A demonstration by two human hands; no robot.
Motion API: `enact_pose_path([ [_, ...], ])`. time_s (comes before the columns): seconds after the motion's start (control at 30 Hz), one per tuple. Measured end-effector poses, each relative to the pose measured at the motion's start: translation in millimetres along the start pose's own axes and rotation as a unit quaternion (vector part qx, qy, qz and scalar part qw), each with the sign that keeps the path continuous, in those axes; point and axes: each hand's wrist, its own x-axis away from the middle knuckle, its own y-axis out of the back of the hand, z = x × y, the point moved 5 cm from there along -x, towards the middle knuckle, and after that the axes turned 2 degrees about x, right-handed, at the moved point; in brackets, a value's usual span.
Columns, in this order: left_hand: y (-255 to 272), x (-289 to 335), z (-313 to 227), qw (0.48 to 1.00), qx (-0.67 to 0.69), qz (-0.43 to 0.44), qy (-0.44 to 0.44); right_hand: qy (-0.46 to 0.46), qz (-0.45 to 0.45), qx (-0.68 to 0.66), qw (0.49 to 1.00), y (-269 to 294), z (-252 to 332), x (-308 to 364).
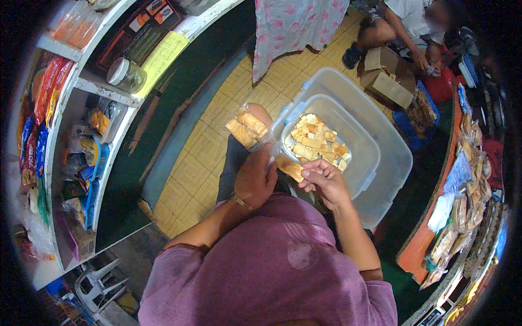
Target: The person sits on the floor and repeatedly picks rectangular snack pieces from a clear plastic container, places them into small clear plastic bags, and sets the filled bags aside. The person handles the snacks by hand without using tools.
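Note:
My left hand (254, 176) is closed on the mouth of a clear plastic bag (246, 129), which lies beyond it with golden-brown toasted bread pieces inside. In my right hand (328, 182), thumb and fingers pinch a browned piece of toasted bread (290, 168) right at the bag's mouth. It cannot be told how far the piece reaches into the bag. Just past my hands, a smaller clear plastic tub (363, 136) holds a heap of pale and browned bread pieces (314, 140). This tub sits in a larger translucent bin (399, 165).
Shelves (81, 103) with packaged goods and a jar (126, 76) line the left. A floral curtain (296, 32) hangs ahead. Far right, a person (402, 27) sits by an open cardboard box (387, 81). Bagged goods (462, 201) crowd an orange-edged shelf at right.

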Motion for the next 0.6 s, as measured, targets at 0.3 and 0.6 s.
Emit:
enact_pose_path([
  [0.3,-7.7,5.1,-8.5,0.996,0.023,0.084,-0.029,-0.011,0.013,-0.053,0.998,-29.2,-14.0,-24.1],
  [0.6,-11.4,6.8,-6.0,0.994,0.068,0.034,-0.074,0.096,-0.017,-0.024,0.995,-52.1,-32.1,-63.7],
])
